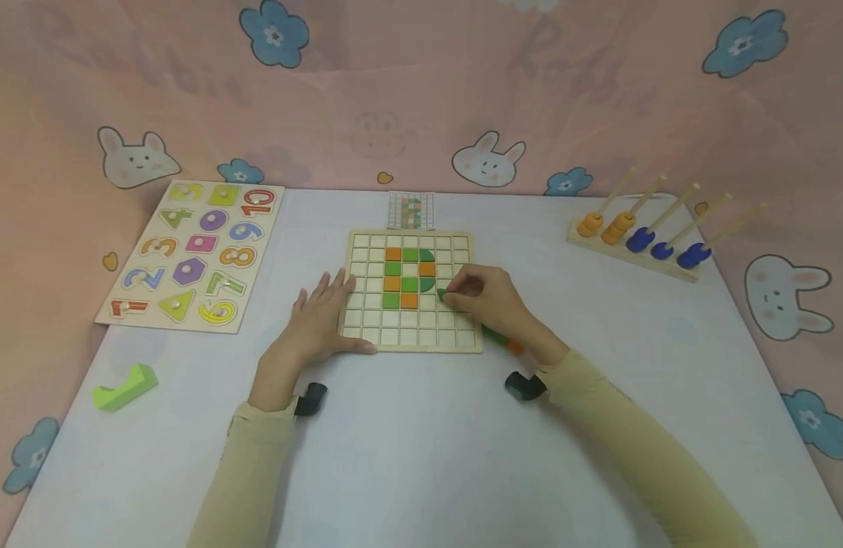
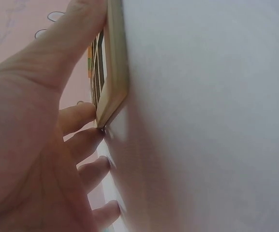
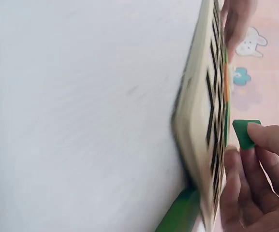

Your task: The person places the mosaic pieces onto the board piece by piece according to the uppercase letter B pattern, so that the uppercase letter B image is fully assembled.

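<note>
A wooden grid board (image 1: 428, 350) lies at the middle of the table. Orange squares, green squares and two green rounded tiles (image 1: 427, 285) form a pattern in its upper middle cells. My left hand (image 1: 312, 323) rests at the board's left edge with fingers spread, the thumb along the near left corner. Between thumb and fingertips, my right hand (image 1: 493, 301) pinches a small green tile (image 3: 244, 133) over the board's right half. Green and orange pieces (image 1: 495, 335) lie beside the board's right edge, partly hidden by the right wrist.
Behind the board stands a small pattern card (image 1: 411, 211). A number-and-shape puzzle board (image 1: 141, 293) lies at the left, a light green block (image 1: 125, 388) in front of it. To the back right is a wooden peg stand (image 1: 634, 253) with orange and blue beads.
</note>
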Demonstrator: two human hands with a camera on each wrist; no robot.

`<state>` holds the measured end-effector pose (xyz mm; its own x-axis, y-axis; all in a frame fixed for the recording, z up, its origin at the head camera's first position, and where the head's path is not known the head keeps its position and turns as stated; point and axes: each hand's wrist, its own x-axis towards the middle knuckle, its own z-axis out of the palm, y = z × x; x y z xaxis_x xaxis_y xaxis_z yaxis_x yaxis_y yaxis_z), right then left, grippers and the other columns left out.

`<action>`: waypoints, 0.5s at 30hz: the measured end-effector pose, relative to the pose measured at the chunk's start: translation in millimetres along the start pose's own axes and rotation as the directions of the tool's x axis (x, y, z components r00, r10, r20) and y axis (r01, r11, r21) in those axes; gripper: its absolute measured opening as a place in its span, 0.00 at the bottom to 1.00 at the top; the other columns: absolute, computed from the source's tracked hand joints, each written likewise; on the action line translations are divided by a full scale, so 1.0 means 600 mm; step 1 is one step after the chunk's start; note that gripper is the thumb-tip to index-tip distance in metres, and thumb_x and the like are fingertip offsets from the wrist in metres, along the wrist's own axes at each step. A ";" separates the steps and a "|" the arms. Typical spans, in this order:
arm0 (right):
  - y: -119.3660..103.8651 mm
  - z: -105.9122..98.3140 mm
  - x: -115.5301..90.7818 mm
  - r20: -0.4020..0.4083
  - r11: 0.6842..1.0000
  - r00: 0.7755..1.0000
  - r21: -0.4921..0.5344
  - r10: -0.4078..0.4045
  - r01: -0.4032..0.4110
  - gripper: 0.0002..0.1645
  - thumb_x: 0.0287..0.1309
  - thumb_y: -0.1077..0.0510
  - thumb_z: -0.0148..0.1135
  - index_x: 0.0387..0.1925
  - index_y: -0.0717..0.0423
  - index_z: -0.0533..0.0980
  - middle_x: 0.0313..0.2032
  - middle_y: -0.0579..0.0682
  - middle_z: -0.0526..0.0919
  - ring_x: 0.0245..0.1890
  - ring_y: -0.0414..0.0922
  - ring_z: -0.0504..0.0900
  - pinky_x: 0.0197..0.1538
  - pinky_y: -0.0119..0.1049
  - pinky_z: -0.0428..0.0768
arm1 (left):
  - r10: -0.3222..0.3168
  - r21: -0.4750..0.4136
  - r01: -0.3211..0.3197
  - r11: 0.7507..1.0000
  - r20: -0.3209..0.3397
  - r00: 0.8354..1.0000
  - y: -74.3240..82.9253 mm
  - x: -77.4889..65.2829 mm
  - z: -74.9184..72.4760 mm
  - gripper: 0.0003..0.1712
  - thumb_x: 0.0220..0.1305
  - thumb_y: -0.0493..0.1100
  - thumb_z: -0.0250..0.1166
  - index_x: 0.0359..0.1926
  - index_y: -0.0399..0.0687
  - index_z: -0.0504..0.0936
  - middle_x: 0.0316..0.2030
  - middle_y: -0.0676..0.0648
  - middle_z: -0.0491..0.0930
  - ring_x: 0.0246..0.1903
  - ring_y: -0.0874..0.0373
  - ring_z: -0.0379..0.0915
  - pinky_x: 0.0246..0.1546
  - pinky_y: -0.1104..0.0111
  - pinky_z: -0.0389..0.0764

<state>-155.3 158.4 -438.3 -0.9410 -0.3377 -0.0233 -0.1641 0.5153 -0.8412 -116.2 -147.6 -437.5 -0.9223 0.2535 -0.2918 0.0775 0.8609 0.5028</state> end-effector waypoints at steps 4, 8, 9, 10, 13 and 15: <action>-0.012 0.014 0.008 -0.003 0.999 1.000 -0.035 -0.006 0.006 0.05 0.63 0.59 0.76 0.36 0.57 0.86 0.37 0.53 0.90 0.35 0.47 0.79 0.38 0.33 0.78 | 0.000 -0.006 0.000 1.000 0.000 1.000 0.000 -0.001 -0.001 0.75 0.48 0.60 0.85 0.86 0.44 0.49 0.87 0.44 0.38 0.86 0.42 0.28 0.85 0.40 0.30; -0.019 0.026 0.011 0.009 0.999 1.000 -0.045 0.023 -0.022 0.05 0.64 0.59 0.75 0.36 0.57 0.87 0.37 0.53 0.90 0.33 0.45 0.80 0.37 0.32 0.79 | -0.002 0.002 0.002 1.000 0.003 1.000 0.000 -0.002 -0.001 0.75 0.48 0.60 0.85 0.86 0.44 0.48 0.87 0.44 0.37 0.86 0.42 0.28 0.85 0.40 0.30; -0.020 0.028 0.012 0.013 0.999 0.999 -0.044 0.030 -0.029 0.04 0.65 0.59 0.75 0.37 0.57 0.87 0.37 0.53 0.90 0.33 0.45 0.80 0.38 0.32 0.79 | -0.001 0.004 0.001 1.000 0.003 1.000 -0.001 -0.001 -0.001 0.75 0.48 0.60 0.85 0.86 0.44 0.48 0.87 0.44 0.38 0.86 0.42 0.28 0.85 0.40 0.30; -0.020 0.030 0.012 0.017 0.998 0.999 -0.044 0.038 -0.037 0.04 0.65 0.59 0.74 0.37 0.57 0.87 0.36 0.53 0.90 0.34 0.46 0.81 0.39 0.33 0.79 | 0.000 0.005 0.000 1.000 0.003 1.000 -0.001 -0.001 -0.001 0.75 0.48 0.60 0.85 0.86 0.44 0.48 0.87 0.43 0.38 0.86 0.42 0.28 0.85 0.40 0.30; -0.023 0.034 0.013 0.021 0.997 0.998 -0.056 0.057 -0.056 0.05 0.65 0.59 0.74 0.37 0.58 0.88 0.38 0.53 0.88 0.39 0.46 0.82 0.45 0.35 0.79 | 0.000 0.002 0.000 1.000 0.001 1.000 0.000 -0.001 -0.001 0.75 0.49 0.60 0.85 0.86 0.44 0.48 0.87 0.43 0.38 0.86 0.42 0.29 0.85 0.40 0.30; -0.023 0.036 0.013 0.018 0.996 0.997 -0.064 0.069 -0.068 0.05 0.65 0.59 0.74 0.36 0.58 0.87 0.40 0.52 0.87 0.42 0.47 0.82 0.48 0.36 0.79 | 0.002 0.002 -0.002 1.000 0.000 1.000 0.000 -0.001 -0.001 0.75 0.49 0.60 0.85 0.86 0.43 0.49 0.87 0.43 0.39 0.86 0.41 0.29 0.85 0.39 0.31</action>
<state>-154.3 131.9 -438.6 -0.9447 -0.3152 -0.0907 -0.1189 0.5866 -0.8011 -116.0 -147.8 -436.9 -0.9222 0.2554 -0.2903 0.0807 0.8614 0.5016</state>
